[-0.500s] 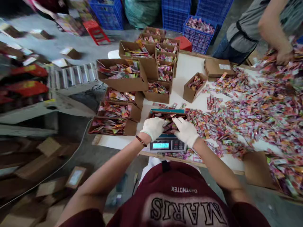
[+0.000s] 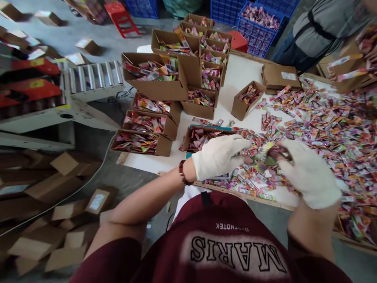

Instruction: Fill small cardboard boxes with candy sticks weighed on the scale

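Observation:
Both my hands wear white gloves. My left hand [image 2: 219, 156] hovers over the near right corner of a small cardboard box [image 2: 203, 138] full of colourful candy sachets, fingers stretched out and slightly curled, nothing clearly in it. My right hand [image 2: 308, 173] is closed in a pinch on a few sachets [image 2: 272, 154] just above the loose pile of sachets [image 2: 318, 129] that covers the white table [image 2: 235, 84]. The scale under the box is hidden by my left hand.
Several filled cardboard boxes [image 2: 153, 76] stand in rows at the table's left and back. A half-filled box [image 2: 247, 100] and a closed carton [image 2: 279, 76] sit mid-table. Another person [image 2: 321, 27] works at the far right. A roller conveyor [image 2: 91, 78], blue crates [image 2: 259, 23] and scattered floor cartons [image 2: 67, 212] surround the table.
Both hands have left the box on the scale. My right hand moved right onto the loose pile and pinched up sachets; my left hand shifted right and nearer. The camera tilted.

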`<state>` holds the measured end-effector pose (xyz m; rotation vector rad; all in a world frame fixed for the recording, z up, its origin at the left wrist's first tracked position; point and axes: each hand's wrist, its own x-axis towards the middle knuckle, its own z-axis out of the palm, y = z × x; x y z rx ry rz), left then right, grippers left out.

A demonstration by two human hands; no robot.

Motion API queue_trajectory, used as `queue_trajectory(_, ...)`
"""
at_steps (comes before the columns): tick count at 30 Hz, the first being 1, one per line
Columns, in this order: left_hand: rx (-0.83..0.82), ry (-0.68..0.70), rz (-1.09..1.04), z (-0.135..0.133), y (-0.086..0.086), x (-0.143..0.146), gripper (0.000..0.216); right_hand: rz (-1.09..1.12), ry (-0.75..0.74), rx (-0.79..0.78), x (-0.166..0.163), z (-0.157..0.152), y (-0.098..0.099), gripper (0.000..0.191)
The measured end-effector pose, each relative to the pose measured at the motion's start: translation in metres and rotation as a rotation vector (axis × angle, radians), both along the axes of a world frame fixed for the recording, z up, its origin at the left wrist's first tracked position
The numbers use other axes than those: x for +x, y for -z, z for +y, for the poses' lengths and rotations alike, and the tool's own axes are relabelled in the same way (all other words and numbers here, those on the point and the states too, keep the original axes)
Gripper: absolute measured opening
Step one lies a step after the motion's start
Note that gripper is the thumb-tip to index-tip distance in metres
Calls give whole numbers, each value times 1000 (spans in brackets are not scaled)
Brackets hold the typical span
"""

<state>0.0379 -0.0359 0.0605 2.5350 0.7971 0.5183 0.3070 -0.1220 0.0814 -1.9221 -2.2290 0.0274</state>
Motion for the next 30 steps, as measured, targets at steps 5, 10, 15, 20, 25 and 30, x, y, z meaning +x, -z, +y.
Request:
queue_trajectory(5, -102, -232, 303, 30, 16, -22, 32, -5, 121, 37, 26, -19, 10, 44)
queue_trajectory(10, -232, -345, 671, 44, 44, -36, 31, 122, 19, -117, -18, -8, 35, 31)
queue_trajectory(15, -281, -309, 775, 44, 69, -23, 35, 199, -59, -173, -44, 0, 45, 28)
queue_trajectory(20, -277, -306, 776, 42, 78, -20, 38, 189, -86, -194, -62, 13, 57, 22)
queue_trajectory(25, -280, -294, 794, 43, 80, -19, 36, 201, -132, -183, -82, 28, 62, 22)
queue_trajectory(30, -238, -295, 754, 43, 43, -40, 37, 307, -130, -122, -79, 37, 62, 26)
